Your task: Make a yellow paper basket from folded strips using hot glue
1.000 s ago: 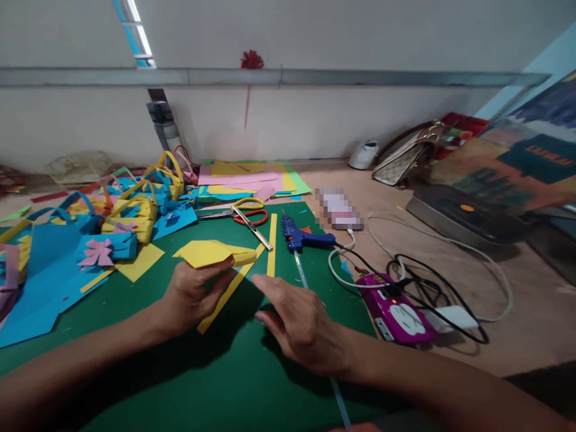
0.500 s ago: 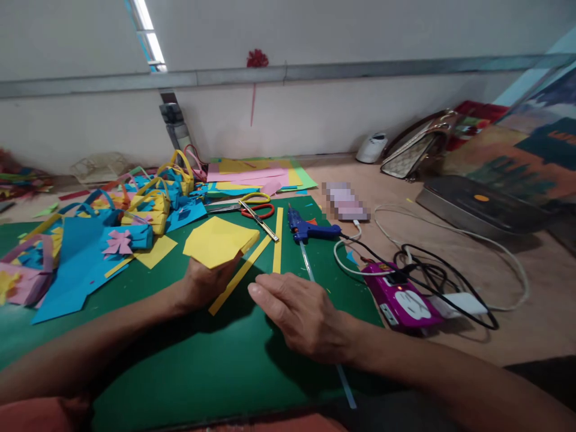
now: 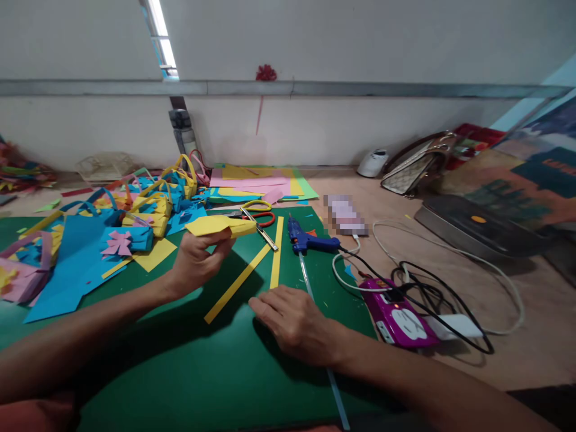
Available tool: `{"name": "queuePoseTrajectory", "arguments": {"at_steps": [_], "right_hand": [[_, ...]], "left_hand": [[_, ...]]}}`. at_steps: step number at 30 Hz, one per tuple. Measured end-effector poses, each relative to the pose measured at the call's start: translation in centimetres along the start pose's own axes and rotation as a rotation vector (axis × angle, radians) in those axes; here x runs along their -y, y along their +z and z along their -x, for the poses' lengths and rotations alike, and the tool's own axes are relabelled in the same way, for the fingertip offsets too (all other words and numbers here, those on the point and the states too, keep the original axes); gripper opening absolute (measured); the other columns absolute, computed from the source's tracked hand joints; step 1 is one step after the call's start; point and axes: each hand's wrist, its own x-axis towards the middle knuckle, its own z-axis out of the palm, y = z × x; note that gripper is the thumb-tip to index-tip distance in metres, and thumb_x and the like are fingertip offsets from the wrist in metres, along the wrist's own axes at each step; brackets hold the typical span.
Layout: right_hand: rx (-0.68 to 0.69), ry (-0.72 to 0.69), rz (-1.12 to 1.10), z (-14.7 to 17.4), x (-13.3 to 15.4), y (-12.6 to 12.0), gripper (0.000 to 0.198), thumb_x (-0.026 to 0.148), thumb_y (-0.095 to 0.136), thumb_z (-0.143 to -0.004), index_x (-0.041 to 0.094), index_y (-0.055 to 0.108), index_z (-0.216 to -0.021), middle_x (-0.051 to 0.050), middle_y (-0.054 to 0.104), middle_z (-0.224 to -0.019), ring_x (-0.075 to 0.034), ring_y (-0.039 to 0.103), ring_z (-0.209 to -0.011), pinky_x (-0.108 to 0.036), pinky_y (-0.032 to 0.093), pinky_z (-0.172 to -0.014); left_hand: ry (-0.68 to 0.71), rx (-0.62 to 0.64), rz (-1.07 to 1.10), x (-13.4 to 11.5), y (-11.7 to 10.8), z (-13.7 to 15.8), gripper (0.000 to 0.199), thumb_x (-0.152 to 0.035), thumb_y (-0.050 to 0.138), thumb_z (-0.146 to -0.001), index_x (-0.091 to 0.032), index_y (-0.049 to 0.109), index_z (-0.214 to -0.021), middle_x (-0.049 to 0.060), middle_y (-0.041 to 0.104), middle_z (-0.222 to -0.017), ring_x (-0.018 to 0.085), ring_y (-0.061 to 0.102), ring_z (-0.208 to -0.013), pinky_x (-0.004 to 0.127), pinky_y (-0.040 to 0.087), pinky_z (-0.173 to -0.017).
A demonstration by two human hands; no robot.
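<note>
Yellow piece: sitting up in the left hand [image 3: 195, 264], above the mat [image 3: 180, 384]; the piece [image 3: 211, 225] is showing folded edges, so its shaping is looking at least partly done.
Left grip: fingers and thumb are closing on the piece from beneath, leaving little gap.
Right hand: resting [image 3: 292, 321] low over the mat, fingers curling inward; whether they are holding anything I cannot tell (the palm is facing away).
Strips: two are lying loose, one slanting [image 3: 238, 285], the other [image 3: 277, 252] running toward the right hand; neither is joining the piece.
Glue gun: lying on its side [image 3: 310, 239], nobody gripping it, a clear stick [image 3: 336, 399] trailing behind it.
Cutter: lying across the scissors [image 3: 266, 219], the cutter [image 3: 260, 229] touching no hand.
Bags: several [image 3: 150, 222] are standing at the left, most carrying handles and trimmings, so they are looking finished or nearly so.
Blue box: wearing a pink bow [image 3: 117, 243]; whether the box [image 3: 143, 239] is having a handle I cannot tell.
Left to do: the held piece is showing neither handle nor bow, so it is seeming well behind the bags.
</note>
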Motion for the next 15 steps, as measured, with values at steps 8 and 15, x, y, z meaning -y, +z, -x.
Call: {"name": "queuePoseTrajectory", "arguments": {"at_steps": [8,15], "right_hand": [[0.124,0.125,0.070,-0.4,-0.7,-0.4,0.019,0.012,0.042,-0.085,0.012,0.061,-0.092,-0.005,0.065,-0.072,-0.016,0.058,-0.065,-0.028,0.040,-0.058],[0.383,0.410,0.417,-2.8,-5.3,-4.3,0.020,0.019,0.043,-0.088,0.015,0.062,-0.080,-0.006,0.066,-0.072,-0.014,0.056,-0.057,-0.026,0.028,-0.049]], "left_hand": [[-0.373,0.044,0.316,-1.5,-0.2,-1.4,0.020,-0.026,0.063,-0.067,-0.009,0.070,-0.076,0.002,0.066,-0.058,0.013,0.060,-0.049,0.021,0.050,-0.045],[-0.509,0.045,0.502,-0.1,-0.8,-2.4,0.024,-0.028,0.066,-0.066,-0.010,0.070,-0.082,0.003,0.069,-0.074,0.013,0.063,-0.062,0.025,0.057,-0.061]]}}
